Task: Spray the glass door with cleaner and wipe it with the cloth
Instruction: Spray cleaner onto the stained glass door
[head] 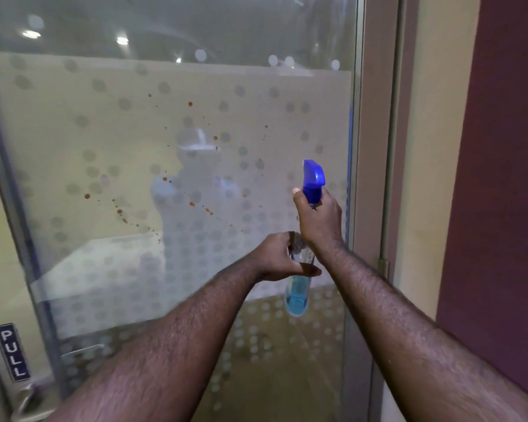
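The glass door (119,123) fills the view, with a frosted band of dots and several brown splatter spots (192,204) across its middle. A clear spray bottle (297,295) with blue liquid at the bottom and a blue trigger head (314,176) stands upright in front of the glass at the right. My right hand (319,219) grips its neck just under the trigger head. My left hand (282,258) wraps around the bottle's clear body lower down. No cloth is in view.
A blue PULL sign (12,352) sits at the door's lower left above a metal handle (28,400). The door frame (375,178) runs down the right, with a cream wall strip and a maroon wall (500,178) beyond it.
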